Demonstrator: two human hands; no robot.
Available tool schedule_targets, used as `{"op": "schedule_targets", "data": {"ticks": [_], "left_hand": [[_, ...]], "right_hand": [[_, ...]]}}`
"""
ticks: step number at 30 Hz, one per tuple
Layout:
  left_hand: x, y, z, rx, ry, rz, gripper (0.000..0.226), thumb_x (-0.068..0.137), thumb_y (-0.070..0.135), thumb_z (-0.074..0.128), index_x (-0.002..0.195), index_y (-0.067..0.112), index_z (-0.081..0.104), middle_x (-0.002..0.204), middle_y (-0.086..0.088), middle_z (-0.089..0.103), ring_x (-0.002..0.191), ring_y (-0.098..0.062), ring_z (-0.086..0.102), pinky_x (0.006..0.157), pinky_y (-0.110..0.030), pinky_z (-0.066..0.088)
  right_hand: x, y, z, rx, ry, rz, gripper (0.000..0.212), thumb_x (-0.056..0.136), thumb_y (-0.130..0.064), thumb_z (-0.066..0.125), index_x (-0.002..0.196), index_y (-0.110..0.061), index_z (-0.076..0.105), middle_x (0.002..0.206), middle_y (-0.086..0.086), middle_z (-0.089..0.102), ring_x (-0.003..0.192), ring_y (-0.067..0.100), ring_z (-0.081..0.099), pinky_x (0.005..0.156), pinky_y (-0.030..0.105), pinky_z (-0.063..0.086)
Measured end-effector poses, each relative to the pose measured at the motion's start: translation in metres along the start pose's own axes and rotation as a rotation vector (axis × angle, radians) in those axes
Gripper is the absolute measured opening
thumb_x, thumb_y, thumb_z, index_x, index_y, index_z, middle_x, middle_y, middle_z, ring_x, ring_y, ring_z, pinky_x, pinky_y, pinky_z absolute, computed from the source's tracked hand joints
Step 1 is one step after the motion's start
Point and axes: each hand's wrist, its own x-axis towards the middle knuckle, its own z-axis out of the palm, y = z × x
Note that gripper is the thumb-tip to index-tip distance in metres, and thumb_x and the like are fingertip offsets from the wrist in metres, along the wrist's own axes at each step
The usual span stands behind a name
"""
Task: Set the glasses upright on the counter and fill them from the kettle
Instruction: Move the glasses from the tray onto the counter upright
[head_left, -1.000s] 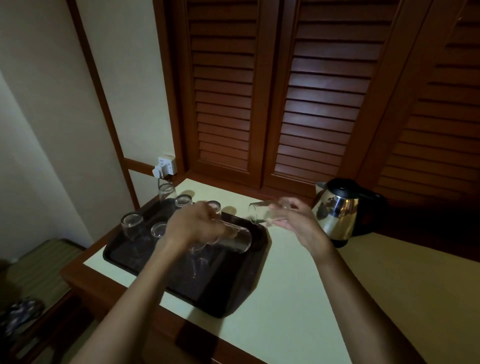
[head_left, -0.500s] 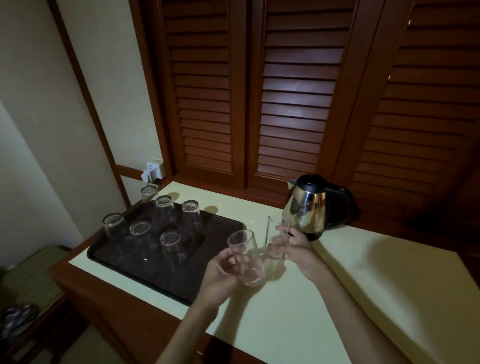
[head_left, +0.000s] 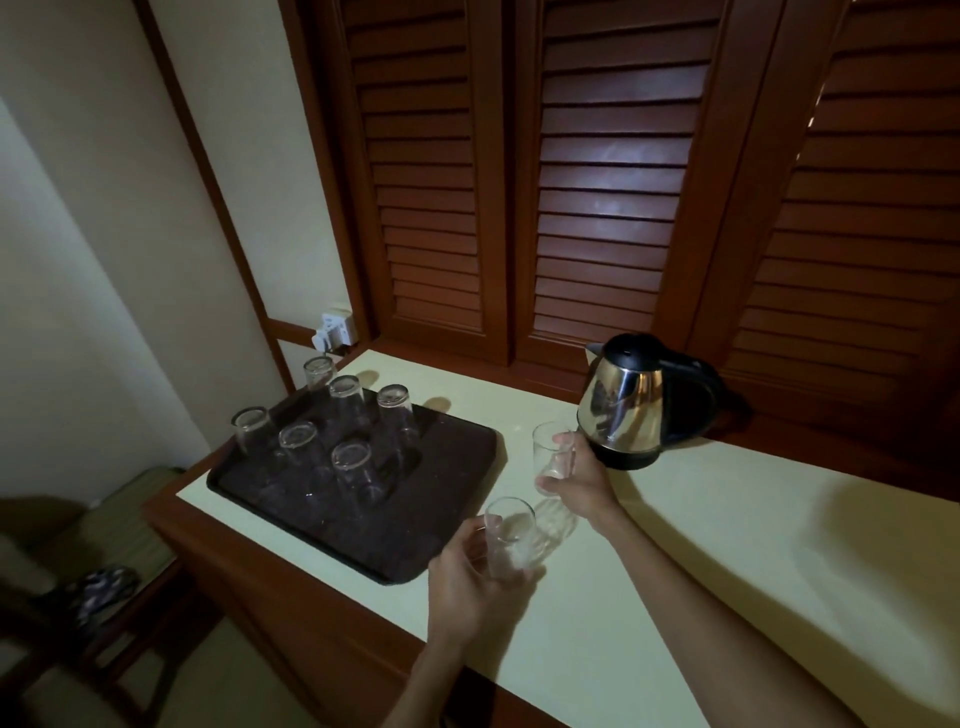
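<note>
Moved: near glass back toward 6 o'clock.
Grip: left hand wraps it; right hand wraps far glass.
Around: kettle just beside, 1 o'clock; tray at 10.

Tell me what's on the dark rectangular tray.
Six clear glasses stand on the dark rectangular tray, seemingly upside down. Nothing else shows; the left hand covers a little of its right edge.

Glossy steel kettle, clear glasses, matt counter.

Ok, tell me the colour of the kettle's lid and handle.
Black; the kettle body is shiny silver. Head view shows it best.
</note>
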Motion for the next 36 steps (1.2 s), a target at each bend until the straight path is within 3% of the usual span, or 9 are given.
{"op": "schedule_targets", "data": {"ticks": [4, 7, 10, 12, 17, 21, 27, 33, 36], "left_hand": [[0.001, 0.001, -0.002, 0.022, -0.054, 0.009, 0.066, 0.057, 0.049, 0.091, 0.117, 0.034, 0.068, 0.099, 0.02, 0.079, 0.089, 0.004, 0.075, 0.082, -0.027, 0.064], [0.007, 0.005, -0.016, 0.175, -0.15, 0.101, 0.086, 0.061, 0.045, 0.086, 0.141, 0.03, 0.055, 0.121, 0.018, 0.071, 0.103, 0.003, 0.069, 0.09, -0.017, 0.058], [0.02, 0.005, -0.042, 0.265, -0.136, 0.158, 0.083, 0.075, 0.005, 0.085, 0.148, 0.026, 0.052, 0.133, 0.009, 0.068, 0.113, -0.003, 0.067, 0.091, -0.012, 0.055], [0.03, 0.009, -0.066, 0.337, -0.051, 0.181, 0.071, 0.076, 0.001, 0.083, 0.14, 0.026, 0.062, 0.129, 0.008, 0.071, 0.112, -0.006, 0.071, 0.09, -0.017, 0.059], [0.072, 0.024, -0.13, 0.613, 0.244, 0.104, 0.06, 0.078, 0.027, 0.085, 0.133, 0.024, 0.062, 0.127, -0.006, 0.068, 0.101, -0.028, 0.073, 0.085, -0.046, 0.063], [0.106, 0.037, -0.149, 0.815, 0.118, -0.037, 0.078, 0.08, 0.041, 0.082, 0.148, 0.03, 0.046, 0.141, -0.012, 0.054, 0.117, -0.039, 0.065, 0.087, -0.05, 0.058], [0.142, 0.029, -0.154, 1.124, -0.051, -0.034, 0.062, 0.087, 0.041, 0.07, 0.144, 0.03, 0.05, 0.136, -0.007, 0.062, 0.121, -0.033, 0.067, 0.086, -0.043, 0.058], [0.164, 0.023, -0.163, 1.114, -0.099, -0.028, 0.042, 0.082, 0.034, 0.069, 0.121, 0.019, 0.069, 0.112, -0.01, 0.073, 0.104, -0.033, 0.074, 0.077, -0.04, 0.061], [0.167, 0.024, -0.168, 1.093, -0.079, -0.038, 0.038, 0.078, 0.035, 0.072, 0.111, 0.016, 0.072, 0.109, -0.011, 0.073, 0.103, -0.034, 0.073, 0.077, -0.039, 0.059]], "right_hand": [[-0.004, -0.003, -0.003, -0.067, -0.041, 0.024, 0.078, 0.075, 0.001, 0.082, 0.142, -0.011, 0.044, 0.138, 0.01, 0.054, 0.133, 0.029, 0.05, 0.097, 0.026, 0.039], [-0.02, -0.017, -0.013, -0.215, 0.045, 0.053, 0.091, 0.076, 0.004, 0.077, 0.153, -0.016, 0.034, 0.151, 0.012, 0.05, 0.138, 0.034, 0.049, 0.106, 0.035, 0.044], [-0.045, -0.043, -0.018, -0.479, 0.32, -0.115, 0.076, 0.08, 0.0, 0.07, 0.148, -0.02, 0.045, 0.139, 0.014, 0.057, 0.128, 0.038, 0.055, 0.104, 0.044, 0.049], [-0.054, -0.067, -0.01, -0.534, 0.375, -0.275, 0.057, 0.083, -0.006, 0.071, 0.135, -0.023, 0.057, 0.128, 0.01, 0.062, 0.119, 0.035, 0.058, 0.101, 0.043, 0.049], [-0.024, -0.128, 0.057, -0.507, 0.021, -0.452, 0.034, 0.084, -0.021, 0.072, 0.117, -0.027, 0.066, 0.118, 0.002, 0.065, 0.114, 0.026, 0.058, 0.096, 0.038, 0.051], [0.025, -0.156, 0.119, -0.56, -0.159, -0.427, 0.051, 0.081, -0.027, 0.081, 0.127, -0.027, 0.059, 0.127, 0.006, 0.059, 0.119, 0.029, 0.059, 0.092, 0.041, 0.055], [0.083, -0.169, 0.173, -0.652, -0.293, -0.355, 0.082, 0.071, -0.032, 0.09, 0.143, -0.024, 0.05, 0.14, 0.013, 0.054, 0.128, 0.034, 0.055, 0.1, 0.041, 0.051], [0.097, -0.168, 0.187, -0.556, -0.248, -0.31, 0.054, 0.072, -0.023, 0.091, 0.12, -0.02, 0.068, 0.128, 0.008, 0.07, 0.112, 0.027, 0.069, 0.084, 0.026, 0.051], [0.1, -0.172, 0.181, -0.518, -0.219, -0.278, 0.054, 0.07, -0.024, 0.092, 0.118, -0.018, 0.069, 0.127, 0.009, 0.071, 0.113, 0.028, 0.068, 0.089, 0.028, 0.052]]}}
